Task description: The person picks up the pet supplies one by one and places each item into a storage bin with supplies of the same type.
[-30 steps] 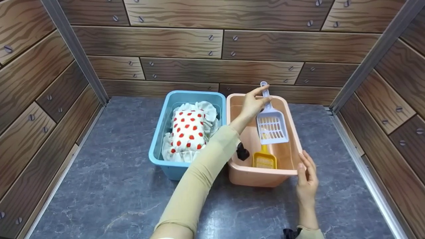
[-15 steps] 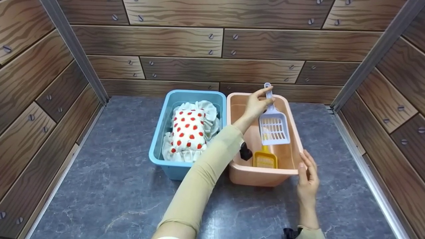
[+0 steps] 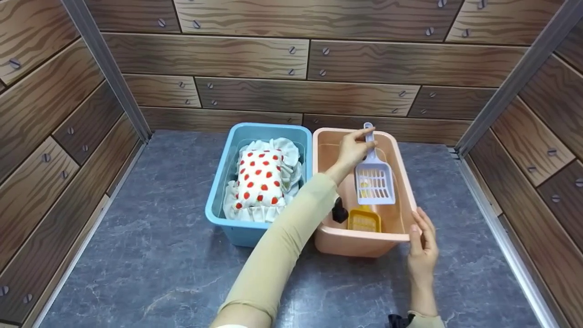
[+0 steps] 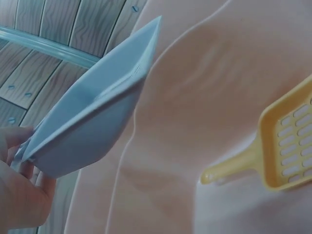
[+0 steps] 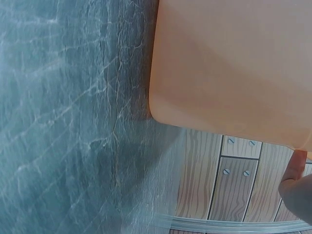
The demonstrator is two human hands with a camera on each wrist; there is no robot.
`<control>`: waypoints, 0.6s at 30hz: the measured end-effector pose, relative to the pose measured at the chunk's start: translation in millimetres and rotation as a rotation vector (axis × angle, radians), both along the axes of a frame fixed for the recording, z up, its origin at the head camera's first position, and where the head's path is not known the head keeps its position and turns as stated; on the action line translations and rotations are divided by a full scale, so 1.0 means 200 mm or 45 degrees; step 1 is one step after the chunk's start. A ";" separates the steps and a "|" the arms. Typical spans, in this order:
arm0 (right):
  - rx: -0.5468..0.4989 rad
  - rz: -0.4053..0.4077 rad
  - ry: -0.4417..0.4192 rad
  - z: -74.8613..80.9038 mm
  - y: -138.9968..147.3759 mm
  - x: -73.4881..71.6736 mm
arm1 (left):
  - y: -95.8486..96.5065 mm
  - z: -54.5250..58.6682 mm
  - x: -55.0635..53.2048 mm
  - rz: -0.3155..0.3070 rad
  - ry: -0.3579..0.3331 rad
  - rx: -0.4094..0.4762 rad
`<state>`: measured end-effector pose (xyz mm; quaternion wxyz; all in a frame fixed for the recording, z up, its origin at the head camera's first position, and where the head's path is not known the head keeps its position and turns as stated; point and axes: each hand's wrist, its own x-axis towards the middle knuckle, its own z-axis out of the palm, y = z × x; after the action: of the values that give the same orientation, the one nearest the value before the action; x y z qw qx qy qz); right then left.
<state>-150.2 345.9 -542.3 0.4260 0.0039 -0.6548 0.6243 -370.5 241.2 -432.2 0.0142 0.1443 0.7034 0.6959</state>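
A light purple slotted litter scoop [image 3: 375, 184] hangs blade-down over the inside of the pink plastic bin [image 3: 353, 234]. My left hand [image 3: 354, 149] pinches its handle between thumb and fingers, near the bin's far end. In the left wrist view the scoop [image 4: 92, 112] tilts beside the left hand [image 4: 22, 190]. Lower in the bin lies a yellow slotted scoop [image 3: 364, 222], its handle partly behind the purple one in the head view. At the bin's near right corner, my right hand [image 3: 422, 246] holds the rim, with thumb and fingers either side of the corner.
A light blue bin [image 3: 230, 150] stands close against the pink one on its left. Inside it are a strawberry-print cushion [image 3: 260, 177] and white frilled cloth [image 3: 287, 150]. Wood-patterned walls [image 3: 255, 54] surround the dark marbled floor [image 3: 150, 255] on three sides.
The left hand has moved a little right with the purple scoop, then lowered it deeper into the pink bin. My right hand stays at the corner.
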 end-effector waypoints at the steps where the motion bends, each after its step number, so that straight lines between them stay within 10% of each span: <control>1: -0.003 -0.004 -0.005 0.00 0.00 0.00 | 0.00 0.00 0.00 0.006 -0.004 -0.003; 18: -0.029 0.008 -0.020 0.01 -0.01 0.00 | 0.01 -0.03 0.02 -0.087 -0.120 -0.060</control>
<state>-149.8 344.8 -541.3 0.4189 -0.0040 -0.6511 0.6330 -367.3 243.2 -438.5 0.0746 0.1349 0.7126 0.6844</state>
